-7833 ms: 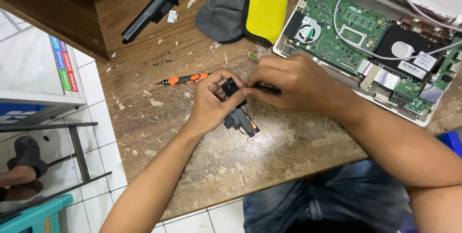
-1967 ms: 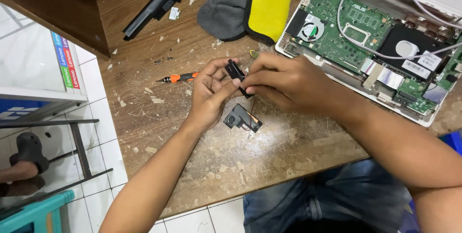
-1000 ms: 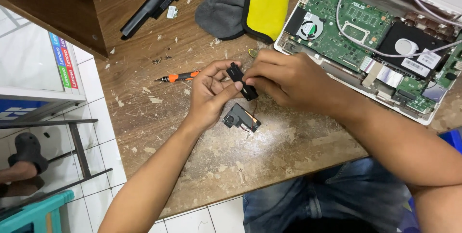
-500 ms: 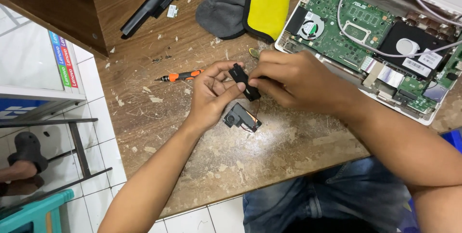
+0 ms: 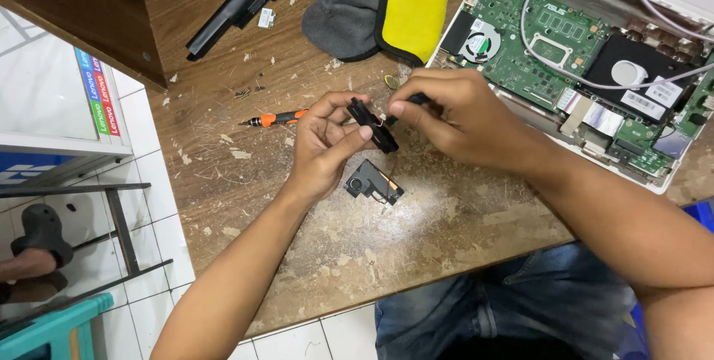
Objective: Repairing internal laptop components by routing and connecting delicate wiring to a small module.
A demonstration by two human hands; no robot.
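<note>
1. Head view: the left hand [image 5: 323, 148] pinches a small black speaker module [image 5: 372, 126] between thumb and fingers, just above the worktop [image 5: 416, 256].
2. The right hand [image 5: 454, 118] closes its fingertips on the module's upper end.
3. The module looks light, stiff plastic, with thin fragile wires; I judge that holding the edges is safest.
4. Its long axis runs diagonally, from upper left to lower right.
5. A second speaker module [image 5: 373, 183] lies just below.

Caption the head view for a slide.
Left hand and right hand hold a small black plastic speaker module above a worn wooden table.
</note>
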